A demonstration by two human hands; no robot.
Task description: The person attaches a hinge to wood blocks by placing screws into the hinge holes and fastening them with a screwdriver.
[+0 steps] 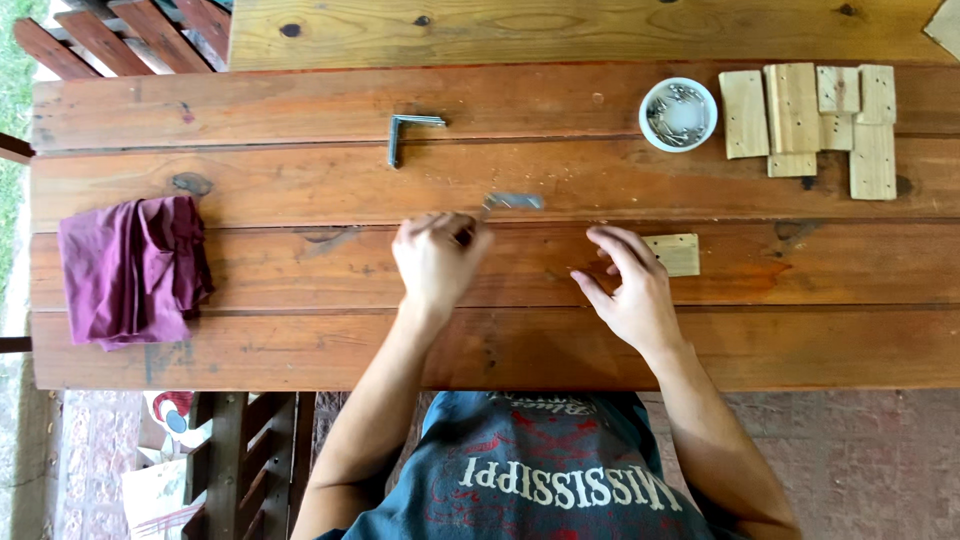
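My left hand [437, 258] rests on the wooden table [300, 270] with its fingers closed around the lower end of a small metal angle bracket [510, 203], which sticks out past my fingertips. My right hand [628, 285] hovers open just left of a small square wooden block [675, 254], its fingertips close to the block's edge. A second metal angle bracket [405, 133] lies alone farther back on the table.
A white bowl of screws [678, 114] stands at the back right, beside several pale wooden pieces [815, 120]. A crumpled maroon cloth [133, 265] lies at the table's left end. A wooden bench [240, 460] sits below left.
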